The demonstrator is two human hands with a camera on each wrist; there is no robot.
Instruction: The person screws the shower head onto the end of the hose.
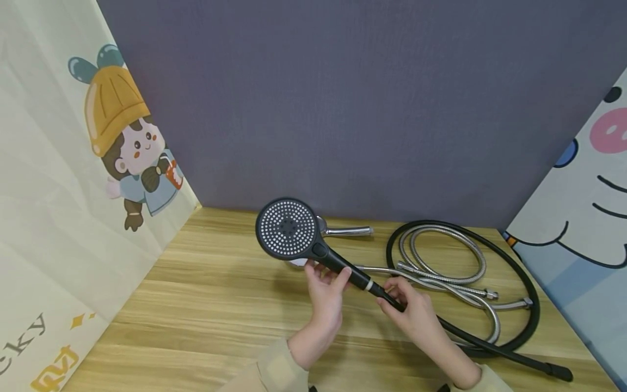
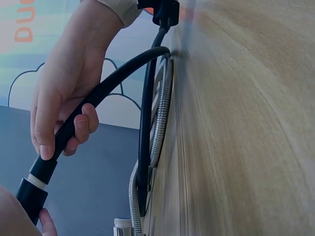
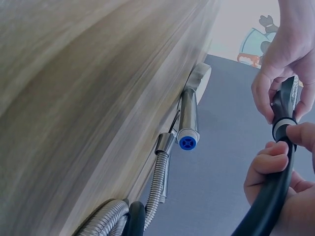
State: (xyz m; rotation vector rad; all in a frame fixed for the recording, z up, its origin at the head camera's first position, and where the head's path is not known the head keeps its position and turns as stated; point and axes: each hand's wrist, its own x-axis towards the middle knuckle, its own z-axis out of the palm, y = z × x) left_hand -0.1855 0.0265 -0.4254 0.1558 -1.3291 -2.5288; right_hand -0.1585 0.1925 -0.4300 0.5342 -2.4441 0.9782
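Observation:
In the head view a black shower head (image 1: 288,228) is held up over the table, tilted, its dotted spray face toward me. My left hand (image 1: 327,299) grips its handle from below. My right hand (image 1: 413,313) pinches the end of a black hose (image 1: 519,356), in line with the handle. A narrow white ring (image 2: 37,181) of thread shows between hose end and handle in the left wrist view. From the right wrist, the hose (image 3: 268,201) runs through my right hand's curled fingers, close below my left hand (image 3: 288,73).
A chrome shower head (image 1: 349,231) lies at the back, its open end (image 3: 188,142) blue inside. Below it, a white-and-silver piece (image 1: 297,262) is mostly hidden. Coiled metal hoses (image 1: 477,267) lie on the right of the wooden table (image 1: 196,305). A grey panel (image 1: 343,109) stands behind.

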